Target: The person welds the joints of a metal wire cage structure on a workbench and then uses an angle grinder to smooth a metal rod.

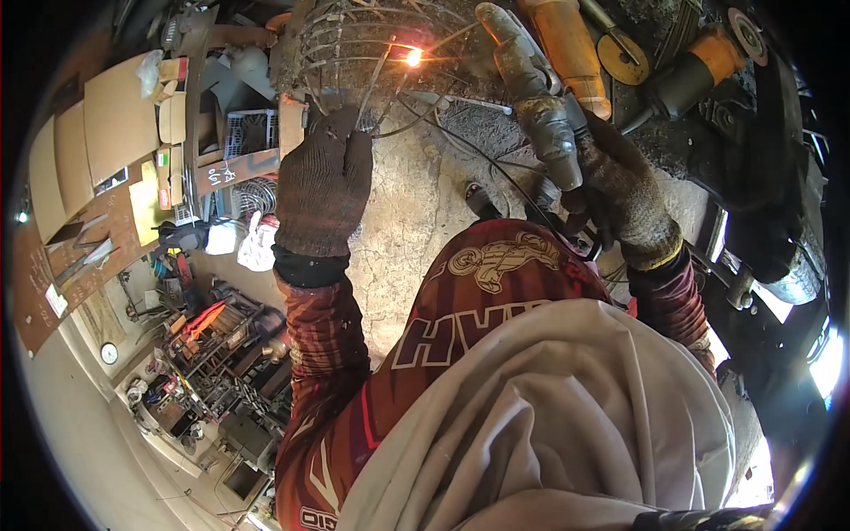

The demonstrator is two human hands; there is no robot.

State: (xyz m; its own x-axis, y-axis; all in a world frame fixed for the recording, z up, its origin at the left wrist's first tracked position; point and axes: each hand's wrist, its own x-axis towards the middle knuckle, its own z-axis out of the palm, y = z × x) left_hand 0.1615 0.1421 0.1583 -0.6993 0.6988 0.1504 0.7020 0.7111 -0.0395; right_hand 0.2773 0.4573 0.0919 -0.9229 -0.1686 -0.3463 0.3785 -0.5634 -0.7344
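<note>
My left hand [323,190], in a brown knitted glove, is closed around a thin metal rod [376,81]. The rod rises toward a framework of curved metal rods [341,37]. Just right of the rod's upper end, a bright orange-white spot [413,57] glows. My right hand [624,190], in a worn, dirty glove, grips the lower end of a tape-wrapped welding electrode holder [544,124]. From its far end a thin welding electrode [453,37] slants left to the glow. Some of the right fingers are hidden behind the handle.
Right of the holder lie an orange power tool [567,49], a yellow disc [622,58] and an orange-and-black angle grinder [695,75]. A dark cable [487,157] loops toward my feet. Cardboard [119,111] and a crate [251,133] sit at left, above a cluttered bench [221,345].
</note>
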